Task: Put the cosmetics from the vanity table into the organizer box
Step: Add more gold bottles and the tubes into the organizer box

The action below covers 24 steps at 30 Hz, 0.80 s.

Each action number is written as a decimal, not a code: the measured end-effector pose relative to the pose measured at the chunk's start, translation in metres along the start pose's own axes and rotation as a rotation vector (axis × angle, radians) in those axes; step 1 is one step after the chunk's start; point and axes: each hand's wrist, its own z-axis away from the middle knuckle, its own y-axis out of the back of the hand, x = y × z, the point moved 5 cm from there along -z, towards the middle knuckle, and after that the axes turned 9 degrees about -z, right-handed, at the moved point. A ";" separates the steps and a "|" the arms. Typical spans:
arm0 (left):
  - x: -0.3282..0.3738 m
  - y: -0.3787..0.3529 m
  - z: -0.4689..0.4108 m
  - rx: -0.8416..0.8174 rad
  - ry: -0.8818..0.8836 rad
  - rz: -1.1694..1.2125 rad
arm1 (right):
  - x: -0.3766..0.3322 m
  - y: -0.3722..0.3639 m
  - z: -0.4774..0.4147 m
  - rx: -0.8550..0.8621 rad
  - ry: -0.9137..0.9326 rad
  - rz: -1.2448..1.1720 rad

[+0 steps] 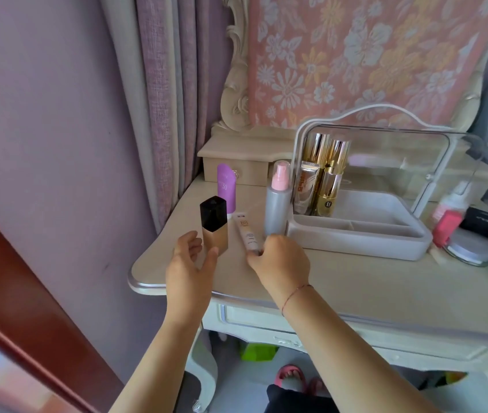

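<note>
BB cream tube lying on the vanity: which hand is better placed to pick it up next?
Right. The right hand is already curled over the near end of the BB cream tube, beside the organizer box. The left hand is open around the black-capped bottle instead.

At the upper right of the frame a pink cloth (371,55) carries white and yellow flowers, while the curtain (159,84) at upper left is lilac with pale grey stripes. Mid-frame on the cream vanity table (356,281) stand a tan bottle (214,226) with a black cap, a purple tube (226,189), a beige tube (247,234) and a frosted spray bottle (278,201) with a pink nozzle. The white organizer box (356,236) with its clear lid holds gold bottles (326,174), and at the right edge sit a red-pink bottle (448,222) and a black compact (486,225).
</note>
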 end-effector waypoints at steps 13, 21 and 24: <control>0.038 -0.025 0.051 -0.054 0.010 0.068 | 0.049 0.051 0.061 0.106 0.120 -0.316; 0.075 -0.068 0.054 -0.335 0.090 0.375 | 0.060 0.075 0.070 0.162 0.233 -0.452; 0.092 -0.079 0.053 -0.395 0.031 0.451 | 0.072 0.083 0.054 0.029 0.188 -0.510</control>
